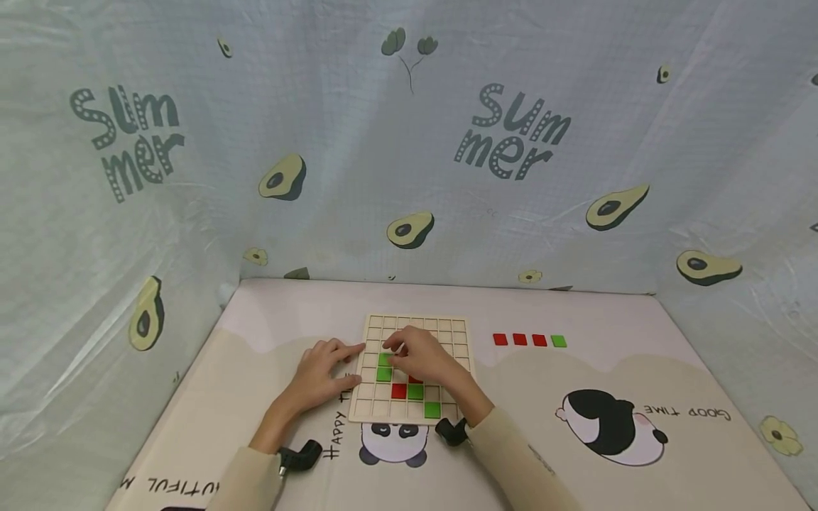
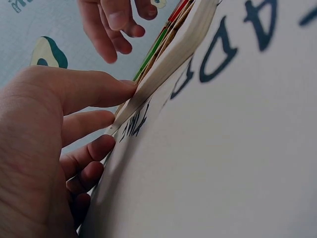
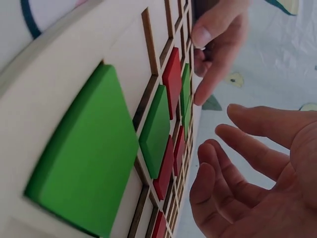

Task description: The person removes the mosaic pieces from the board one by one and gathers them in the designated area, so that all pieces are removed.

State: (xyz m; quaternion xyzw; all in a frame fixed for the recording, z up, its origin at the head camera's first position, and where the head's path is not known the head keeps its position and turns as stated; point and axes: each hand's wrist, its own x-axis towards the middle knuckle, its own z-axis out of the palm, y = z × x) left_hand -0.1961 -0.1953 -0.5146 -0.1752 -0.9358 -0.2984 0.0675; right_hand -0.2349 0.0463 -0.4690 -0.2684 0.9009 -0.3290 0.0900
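A wooden grid board (image 1: pixel 377 408) lies on the table with several green and red square tiles set in its cells. Among them are a green tile (image 3: pixel 86 153) near the board's near edge and a red tile (image 1: pixel 399 391) further in. My left hand (image 1: pixel 316 376) rests at the board's left edge, thumb and index finger spread and touching its side. Over the middle of the grid hovers my right hand (image 1: pixel 422 355), fingers loosely bent. In the right wrist view a gap shows between its thumb and fingertips (image 3: pixel 225 131), with nothing held. It partly hides the tiles beneath.
Right of the board, a row of loose tiles lies on the table: three red, with one red tile (image 1: pixel 520 339) in the middle, and a green tile (image 1: pixel 559 341) at the end. A printed cloth (image 1: pixel 607 341) covers the table. Patterned curtains (image 1: pixel 345 128) stand behind and at both sides.
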